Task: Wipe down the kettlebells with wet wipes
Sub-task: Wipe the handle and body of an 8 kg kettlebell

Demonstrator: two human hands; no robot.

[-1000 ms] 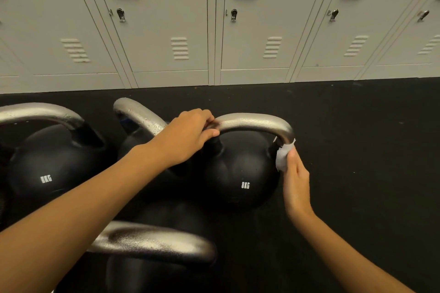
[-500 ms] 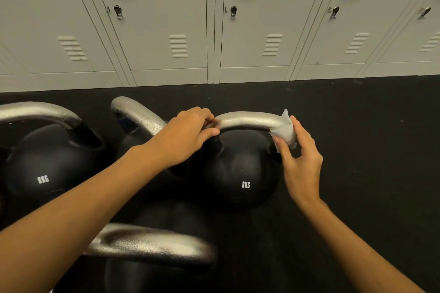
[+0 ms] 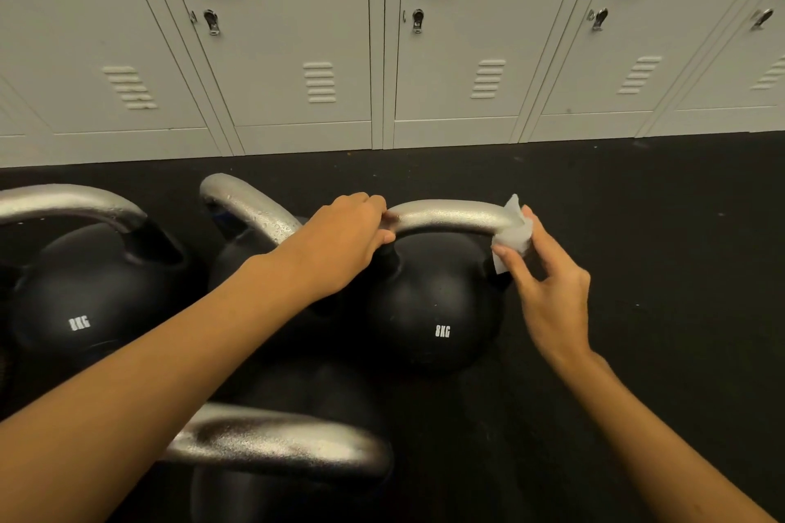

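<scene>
Several black kettlebells with silver handles stand on the dark floor. The right one (image 3: 433,301) is marked 8KG. My left hand (image 3: 344,242) grips the left end of its silver handle (image 3: 450,217). My right hand (image 3: 548,280) pinches a white wet wipe (image 3: 514,231) against the right end of that handle, fingers curled round the wipe. Another 8KG kettlebell (image 3: 80,293) stands at the left, one (image 3: 246,208) lies behind my left forearm with water drops on its handle, and one (image 3: 276,446) sits close below my left arm.
A row of grey metal lockers (image 3: 454,55) runs along the back, meeting the black rubber floor (image 3: 658,225). Bare floor stretches to the right of the kettlebells.
My right hand has carried the wipe up from the handle's right leg onto the top right bend. The left hand has kept its grip on the handle.
</scene>
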